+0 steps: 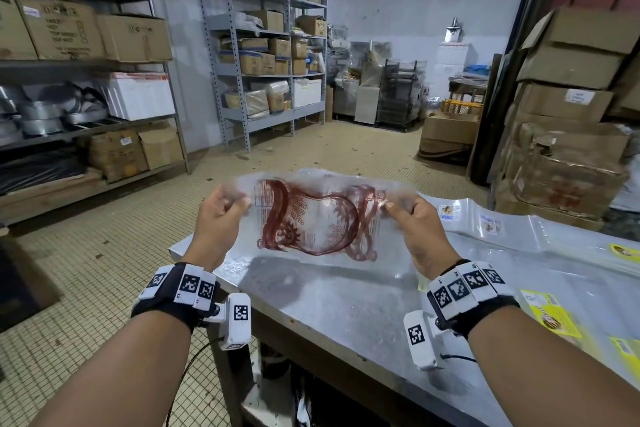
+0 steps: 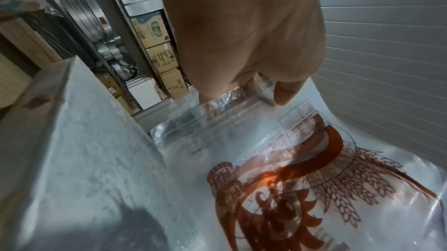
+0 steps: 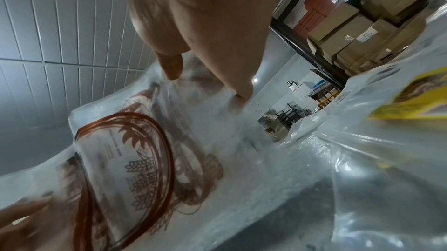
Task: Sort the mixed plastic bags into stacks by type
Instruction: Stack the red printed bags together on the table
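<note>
— While both hands have it up off the steel table, where exactly is the red-printed bag?

— I see it stretched between them, above the table's near left corner, clear of the surface, with its shadow on the bare metal below. It is a clear bag with a dark red wheat-and-ribbon print, and it looks slightly blurred in the head view.

— Tell me about the grips.

— My left hand pinches the bag's left edge, thumb on the near face and fingers curled behind. The left wrist view shows the thumb pressed on the film near the top seam. My right hand pinches the right edge the same way, and its thumb tip sits on the plastic.

— How do the arms lie?

— Both forearms reach forward and slightly inward, wrists raised, palms turned toward each other.

— What is around it, and how much room?

— Under the bag I see bare steel running back to the table's near edge. The left edge of the table drops to tiled floor, open as far as the shelving. To the right, clear bags with small labels lie flat across the table, well apart from the held one. Yellow-printed bags lie nearer me, just beside my right wrist. Stacked cartons stand beyond the table's far right side.
</note>
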